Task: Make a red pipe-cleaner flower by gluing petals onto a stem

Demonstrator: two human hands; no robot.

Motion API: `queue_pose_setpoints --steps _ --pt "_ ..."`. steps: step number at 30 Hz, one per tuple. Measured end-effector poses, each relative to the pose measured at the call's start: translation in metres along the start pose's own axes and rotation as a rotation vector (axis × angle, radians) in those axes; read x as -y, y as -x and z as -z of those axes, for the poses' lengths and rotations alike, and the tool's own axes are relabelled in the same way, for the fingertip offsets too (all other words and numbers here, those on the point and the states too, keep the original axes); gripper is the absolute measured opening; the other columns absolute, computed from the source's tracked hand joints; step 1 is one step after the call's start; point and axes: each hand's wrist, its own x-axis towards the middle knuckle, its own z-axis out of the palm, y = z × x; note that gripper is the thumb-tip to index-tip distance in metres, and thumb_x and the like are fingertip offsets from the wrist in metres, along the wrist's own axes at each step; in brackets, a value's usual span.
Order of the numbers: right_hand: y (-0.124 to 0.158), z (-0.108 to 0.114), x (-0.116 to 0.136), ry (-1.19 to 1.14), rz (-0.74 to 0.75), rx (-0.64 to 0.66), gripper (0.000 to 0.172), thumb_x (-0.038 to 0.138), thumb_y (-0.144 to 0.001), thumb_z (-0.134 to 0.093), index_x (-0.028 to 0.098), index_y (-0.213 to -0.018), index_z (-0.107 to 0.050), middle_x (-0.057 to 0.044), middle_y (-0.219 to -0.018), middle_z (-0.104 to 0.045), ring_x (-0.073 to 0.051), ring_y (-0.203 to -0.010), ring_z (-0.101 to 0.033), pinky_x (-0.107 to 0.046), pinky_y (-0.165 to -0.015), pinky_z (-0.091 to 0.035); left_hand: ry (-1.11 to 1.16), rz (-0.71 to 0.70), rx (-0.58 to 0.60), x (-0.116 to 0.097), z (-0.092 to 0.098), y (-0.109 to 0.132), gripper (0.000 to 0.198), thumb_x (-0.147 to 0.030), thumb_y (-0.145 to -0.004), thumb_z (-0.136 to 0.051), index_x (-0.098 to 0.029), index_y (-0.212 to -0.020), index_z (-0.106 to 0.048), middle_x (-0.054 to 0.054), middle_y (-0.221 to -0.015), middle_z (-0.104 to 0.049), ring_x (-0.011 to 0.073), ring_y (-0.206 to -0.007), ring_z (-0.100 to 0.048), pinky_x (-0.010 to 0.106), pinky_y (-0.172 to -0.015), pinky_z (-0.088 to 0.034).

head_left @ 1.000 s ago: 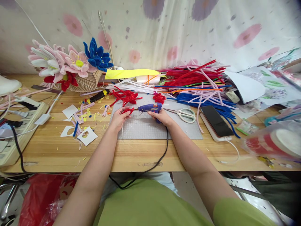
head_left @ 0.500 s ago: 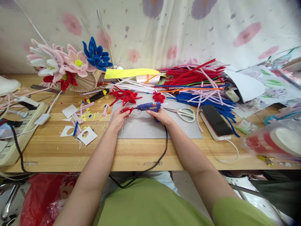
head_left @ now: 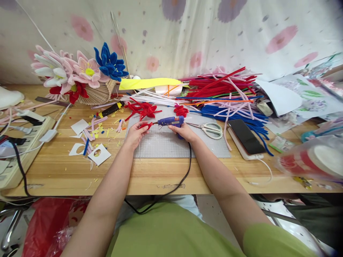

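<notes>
My right hand (head_left: 183, 132) grips a blue hot glue gun (head_left: 170, 122) whose nozzle points left at a small red pipe-cleaner piece (head_left: 146, 125). That piece is pinched in my left hand (head_left: 135, 133), with a thin wire hanging below it. Both hands hover over a grey cutting mat (head_left: 171, 144) at the middle of the wooden table (head_left: 80, 171). The gun's black cord (head_left: 184, 178) runs off the front edge toward me. More red pipe-cleaner petals (head_left: 142, 109) lie just behind my hands.
Scissors (head_left: 211, 129) and a phone (head_left: 245, 137) lie right of the mat. A heap of pipe cleaners (head_left: 225, 96) fills the back right. Pipe-cleaner flowers (head_left: 77, 71) stand back left, paper scraps (head_left: 91, 146) and a power strip (head_left: 16, 150) on the left.
Almost nothing has moved. The glue gun's nozzle stays at the red piece, with only slight shifts of both hands.
</notes>
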Motion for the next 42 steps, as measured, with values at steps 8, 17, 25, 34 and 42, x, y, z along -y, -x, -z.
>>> queue_pose_setpoints --steps 8,17,25,34,42 --pt "-0.001 0.0 -0.003 -0.003 0.031 0.005 0.05 0.064 -0.062 -0.067 0.02 -0.06 -0.043 0.004 -0.054 -0.041 -0.009 -0.052 -0.035 -0.025 -0.051 -0.029 0.01 -0.002 0.007 0.001 0.001 -0.001 0.023 -0.004 -0.062 -0.07 -0.014 -0.082 -0.067 0.003 -0.08 -0.069 0.0099 -0.07 -0.061 0.02 -0.059 -0.048" --pt "0.0 0.0 -0.001 -0.015 0.019 0.014 0.051 0.065 -0.062 -0.066 0.019 -0.059 -0.043 0.004 -0.053 -0.042 -0.008 -0.052 -0.035 -0.024 -0.05 -0.029 0.025 0.013 0.014 -0.002 0.0 0.001 0.024 -0.002 -0.061 -0.07 -0.014 -0.082 -0.067 0.002 -0.077 -0.068 0.0089 -0.067 -0.061 0.018 -0.057 -0.048" --pt "-0.001 0.002 -0.003 0.011 0.01 -0.042 0.049 0.062 -0.065 -0.065 0.02 -0.057 -0.042 0.004 -0.053 -0.042 -0.009 -0.051 -0.035 -0.025 -0.05 -0.029 0.025 0.005 0.013 -0.002 0.0 0.001 0.023 -0.002 -0.062 -0.069 -0.014 -0.082 -0.067 0.002 -0.076 -0.068 0.0087 -0.066 -0.061 0.019 -0.057 -0.047" --pt "0.002 0.001 0.002 -0.001 -0.016 0.005 0.048 0.062 -0.061 -0.067 0.019 -0.061 -0.044 0.005 -0.054 -0.042 -0.009 -0.052 -0.036 -0.026 -0.052 -0.029 0.043 0.015 0.011 -0.003 0.0 0.001 0.023 -0.002 -0.062 -0.069 -0.013 -0.082 -0.067 0.003 -0.079 -0.069 0.0088 -0.067 -0.06 0.019 -0.056 -0.047" --pt "0.006 0.002 0.008 -0.009 0.0 0.002 0.05 0.064 -0.06 -0.066 0.02 -0.061 -0.044 0.004 -0.054 -0.043 -0.009 -0.054 -0.037 -0.026 -0.052 -0.03 0.055 0.016 0.003 -0.003 0.0 0.001 0.023 -0.002 -0.061 -0.07 -0.013 -0.081 -0.067 0.002 -0.076 -0.068 0.0084 -0.066 -0.059 0.018 -0.056 -0.047"
